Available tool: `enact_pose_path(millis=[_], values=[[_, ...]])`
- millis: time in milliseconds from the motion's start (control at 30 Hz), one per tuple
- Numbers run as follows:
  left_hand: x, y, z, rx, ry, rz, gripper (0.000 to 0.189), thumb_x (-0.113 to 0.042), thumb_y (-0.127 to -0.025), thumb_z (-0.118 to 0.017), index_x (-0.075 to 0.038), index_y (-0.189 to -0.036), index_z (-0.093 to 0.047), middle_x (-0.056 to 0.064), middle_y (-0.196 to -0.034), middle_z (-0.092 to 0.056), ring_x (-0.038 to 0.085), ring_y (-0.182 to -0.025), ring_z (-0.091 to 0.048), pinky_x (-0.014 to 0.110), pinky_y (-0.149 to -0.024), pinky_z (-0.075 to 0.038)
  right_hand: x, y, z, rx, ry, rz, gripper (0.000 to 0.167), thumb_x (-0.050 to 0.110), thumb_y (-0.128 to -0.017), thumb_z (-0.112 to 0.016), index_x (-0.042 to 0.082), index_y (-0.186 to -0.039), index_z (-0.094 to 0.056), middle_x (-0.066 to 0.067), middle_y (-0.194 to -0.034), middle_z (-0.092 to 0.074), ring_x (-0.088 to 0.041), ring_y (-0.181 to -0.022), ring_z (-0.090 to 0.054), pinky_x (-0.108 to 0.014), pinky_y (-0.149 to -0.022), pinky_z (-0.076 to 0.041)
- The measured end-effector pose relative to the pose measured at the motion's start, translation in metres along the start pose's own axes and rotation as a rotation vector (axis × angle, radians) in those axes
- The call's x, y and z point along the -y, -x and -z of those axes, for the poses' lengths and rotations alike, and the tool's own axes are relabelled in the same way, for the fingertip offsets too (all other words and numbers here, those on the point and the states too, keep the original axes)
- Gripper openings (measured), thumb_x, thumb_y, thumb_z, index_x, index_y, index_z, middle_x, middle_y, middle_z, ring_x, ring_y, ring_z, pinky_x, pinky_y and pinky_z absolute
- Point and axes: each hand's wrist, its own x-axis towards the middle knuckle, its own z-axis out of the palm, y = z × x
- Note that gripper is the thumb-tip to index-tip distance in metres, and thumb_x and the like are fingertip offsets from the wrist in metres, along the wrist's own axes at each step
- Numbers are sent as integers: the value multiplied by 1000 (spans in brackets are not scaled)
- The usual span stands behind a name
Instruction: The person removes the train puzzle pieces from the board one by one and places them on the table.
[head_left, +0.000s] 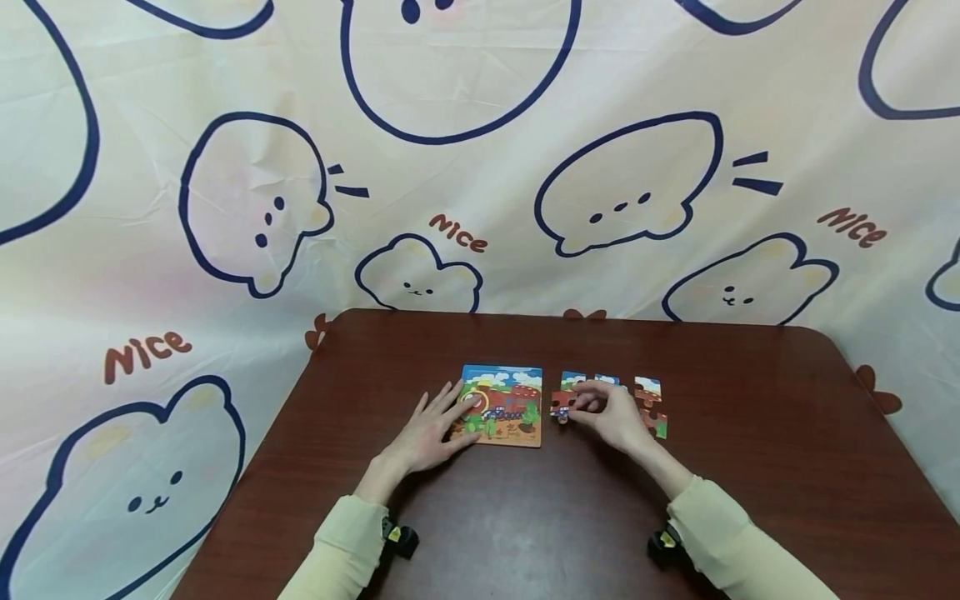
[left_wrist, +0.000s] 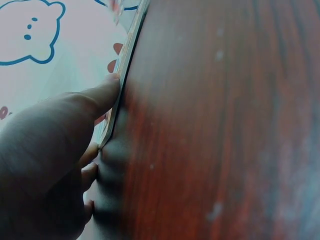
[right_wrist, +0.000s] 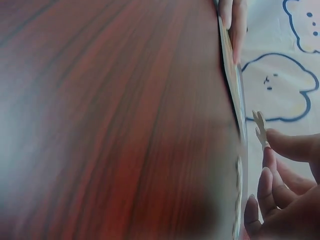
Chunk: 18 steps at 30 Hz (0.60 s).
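A square jigsaw puzzle (head_left: 513, 429) with a colourful farm-like picture lies flat on the table. My left hand (head_left: 427, 433) rests on its left side with the fingers spread; in the left wrist view the thumb (left_wrist: 100, 95) touches the board's edge. To the right of the board, my right hand (head_left: 617, 418) pinches a jigsaw piece (right_wrist: 261, 131) between thumb and fingers, raised off the table in the right wrist view. Loose jigsaw pieces (head_left: 648, 387) lie around and behind that hand, which partly covers some of them.
The dark brown wooden table (head_left: 517, 517) has rounded far corners. Behind it hangs a pale cloth (head_left: 510, 183) printed with blue-outlined bears and the word "Nice". Each wrist carries a small black camera, such as the left one (head_left: 405, 542).
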Motion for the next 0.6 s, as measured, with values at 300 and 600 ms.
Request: enact_pose_path(millis=[300, 600], values=[[7, 1, -7, -42, 42, -41, 73, -62, -107, -63, -24, -168, -49, 15, -183, -28, 43, -171, -22, 75, -134, -11, -19, 17, 31, -20, 78, -5, 35, 3, -96, -83, -5, -129, -75, -15, -99, -79, -19, -87, -63, -21, -73, -50], [-4, 0, 2, 15, -6, 16, 70, -48, -107, -69, -19, -168, -49, 16, -184, -25, 43, -172, -19, 72, -137, -10, -36, 26, 47, -13, 204, 37, 32, 3, -93, -85, -6, -123, -77, -8, -92, -78, -13, -79, -62, -22, -70, -50]])
